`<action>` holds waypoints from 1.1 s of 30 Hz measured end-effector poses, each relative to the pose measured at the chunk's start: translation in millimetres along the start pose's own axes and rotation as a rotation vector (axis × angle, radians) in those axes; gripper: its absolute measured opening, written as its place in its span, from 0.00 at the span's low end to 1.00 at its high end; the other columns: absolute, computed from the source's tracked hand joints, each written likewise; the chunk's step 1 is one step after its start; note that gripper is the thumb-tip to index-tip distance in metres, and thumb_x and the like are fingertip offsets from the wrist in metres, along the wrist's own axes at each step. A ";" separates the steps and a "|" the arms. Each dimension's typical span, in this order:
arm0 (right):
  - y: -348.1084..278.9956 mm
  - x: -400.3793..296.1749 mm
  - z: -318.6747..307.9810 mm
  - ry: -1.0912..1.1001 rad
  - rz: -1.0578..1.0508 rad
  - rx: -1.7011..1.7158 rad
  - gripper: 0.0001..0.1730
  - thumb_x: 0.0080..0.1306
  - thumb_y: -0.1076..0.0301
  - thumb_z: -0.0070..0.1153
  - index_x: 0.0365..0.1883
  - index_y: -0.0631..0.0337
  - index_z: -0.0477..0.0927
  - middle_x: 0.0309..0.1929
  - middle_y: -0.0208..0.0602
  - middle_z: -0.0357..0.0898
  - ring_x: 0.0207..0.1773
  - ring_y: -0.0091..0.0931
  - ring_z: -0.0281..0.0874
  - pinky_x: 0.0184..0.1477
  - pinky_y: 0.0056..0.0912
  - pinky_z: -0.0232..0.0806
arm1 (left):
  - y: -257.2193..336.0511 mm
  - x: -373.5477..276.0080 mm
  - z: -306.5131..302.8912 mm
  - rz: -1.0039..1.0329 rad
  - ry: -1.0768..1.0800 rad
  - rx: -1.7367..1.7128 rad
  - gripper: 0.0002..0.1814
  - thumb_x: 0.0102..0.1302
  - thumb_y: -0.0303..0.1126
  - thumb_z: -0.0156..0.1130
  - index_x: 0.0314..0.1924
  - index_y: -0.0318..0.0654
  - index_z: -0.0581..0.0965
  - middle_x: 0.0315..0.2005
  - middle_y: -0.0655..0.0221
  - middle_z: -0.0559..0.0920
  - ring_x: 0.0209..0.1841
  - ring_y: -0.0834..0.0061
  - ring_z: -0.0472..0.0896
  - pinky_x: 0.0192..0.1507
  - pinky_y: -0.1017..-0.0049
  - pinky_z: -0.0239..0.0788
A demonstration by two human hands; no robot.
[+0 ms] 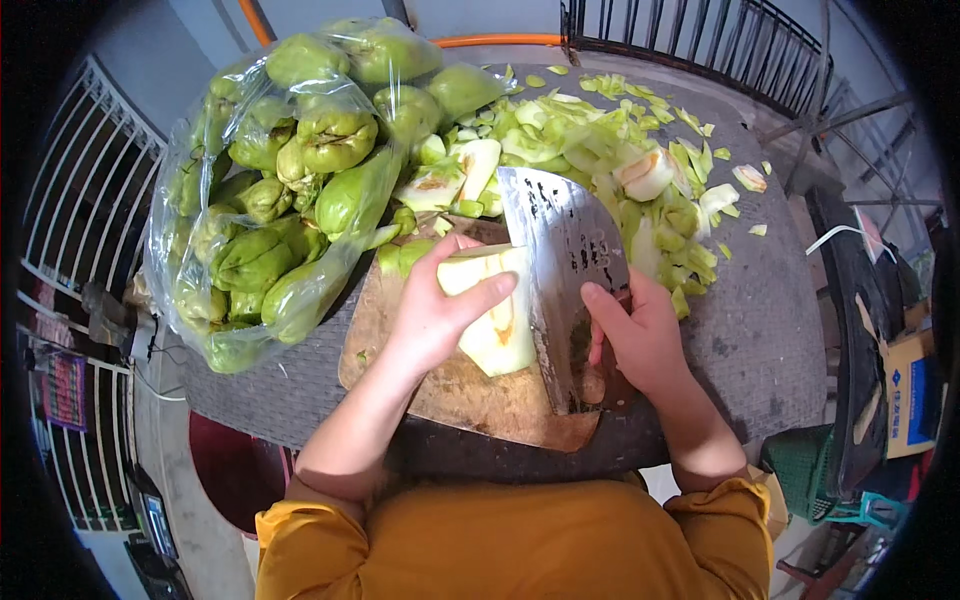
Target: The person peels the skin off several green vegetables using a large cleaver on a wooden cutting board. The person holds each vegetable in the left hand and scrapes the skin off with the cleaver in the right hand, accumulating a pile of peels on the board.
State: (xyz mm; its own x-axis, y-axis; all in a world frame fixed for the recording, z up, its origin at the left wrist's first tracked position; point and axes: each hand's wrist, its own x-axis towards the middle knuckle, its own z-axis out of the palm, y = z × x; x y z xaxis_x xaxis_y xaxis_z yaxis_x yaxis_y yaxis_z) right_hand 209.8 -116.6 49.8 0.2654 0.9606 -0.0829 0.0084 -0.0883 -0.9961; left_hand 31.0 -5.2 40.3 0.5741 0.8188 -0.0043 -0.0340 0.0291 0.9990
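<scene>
My left hand (442, 307) holds a peeled, pale piece of chayote (499, 322) above a wooden cutting board (480, 405). A broad cleaver (562, 255) is gripped by its wooden handle in my right hand (637, 322), its blade upright along the right side of the piece. Brown marks show on the chayote's pale face. Behind the board lies a heap of green peelings and cut pieces (585, 142). At the left, a clear plastic bag (180, 225) holds several whole green chayotes (255, 259).
A round grey woven-pattern table (757, 345) carries everything. Black metal railings (697, 45) stand behind it, and a white rack (82, 187) is at the left. Below the table are a dark red tub (232, 472) and, at the right, a green basket (802, 469) and a cardboard box (907, 390).
</scene>
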 end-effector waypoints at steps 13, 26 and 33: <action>10.0 5.2 2.6 -0.043 0.079 0.167 0.10 0.70 0.62 0.47 0.35 0.60 0.70 0.15 0.29 0.68 0.12 0.20 0.65 0.14 0.21 0.60 | -9.0 -0.1 6.5 0.001 -0.002 -0.082 0.18 0.56 0.35 0.68 0.42 0.32 0.73 0.31 0.68 0.81 0.33 0.82 0.77 0.38 0.81 0.69; 18.3 -8.1 26.1 0.098 0.073 0.377 0.13 0.72 0.59 0.42 0.36 0.59 0.69 0.14 0.29 0.65 0.11 0.23 0.65 0.16 0.24 0.62 | -18.7 -6.7 15.2 0.036 0.099 -0.228 0.21 0.58 0.34 0.67 0.47 0.31 0.71 0.35 0.69 0.80 0.37 0.83 0.76 0.41 0.81 0.68; 26.3 -12.6 32.7 0.132 -0.034 0.342 0.14 0.73 0.60 0.38 0.39 0.61 0.69 0.15 0.30 0.66 0.13 0.23 0.65 0.17 0.25 0.62 | -10.1 -13.6 23.3 0.141 0.101 -0.311 0.24 0.56 0.25 0.66 0.52 0.34 0.69 0.39 0.70 0.79 0.41 0.83 0.76 0.45 0.80 0.68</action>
State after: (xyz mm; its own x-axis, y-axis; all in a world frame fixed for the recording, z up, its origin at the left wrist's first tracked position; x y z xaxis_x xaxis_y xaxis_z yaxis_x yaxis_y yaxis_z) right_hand 175.2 -122.4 23.6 0.3928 0.9171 -0.0675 -0.2973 0.0572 -0.9531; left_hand 42.6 -30.0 31.3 0.4624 0.8794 0.1129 -0.3640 0.0721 0.9286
